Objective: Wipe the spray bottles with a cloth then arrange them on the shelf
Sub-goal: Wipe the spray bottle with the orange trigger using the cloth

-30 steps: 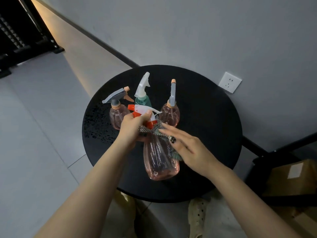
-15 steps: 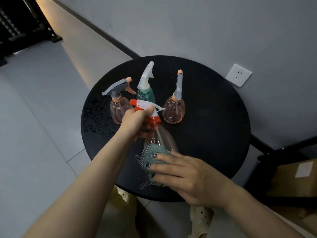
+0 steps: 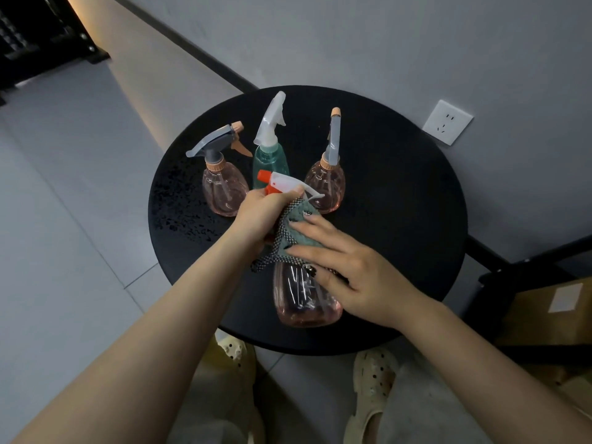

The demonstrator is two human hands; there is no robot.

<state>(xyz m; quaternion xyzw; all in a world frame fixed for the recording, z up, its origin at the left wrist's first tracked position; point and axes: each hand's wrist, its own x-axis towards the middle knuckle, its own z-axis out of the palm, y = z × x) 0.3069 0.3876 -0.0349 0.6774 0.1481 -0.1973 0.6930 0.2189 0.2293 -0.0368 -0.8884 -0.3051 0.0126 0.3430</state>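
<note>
**Inspector A:** Pale pink clear plastic, that is what we log first: the large pink spray bottle with the white-and-red trigger head (image 3: 304,293) is held tilted above the near part of the round black table (image 3: 400,219), base toward us. We see no shelf in view.

**Inspector B:** Agreed. We note the right hand (image 3: 355,277) lies over the teal cloth with the checked edge (image 3: 290,232), fingers spread and nearly straight, pressing it flat against the bottle's shoulder. We judge that is for broad contact while wiping.

**Inspector A:** And the left hand (image 3: 261,209) has its fingers curled round the neck just under the trigger head, we think to steady the bottle against the rubbing.

**Inspector B:** Farther back we record three bottles standing upright in a row: a small pink bottle with a grey trigger (image 3: 224,190) on the left, a teal bottle with a white trigger (image 3: 270,155) in the middle, a small pink bottle with a grey upright nozzle (image 3: 326,184) on the right.

**Inspector A:** We take them as waiting their turn. Beyond, a white wall socket (image 3: 447,122).
</note>
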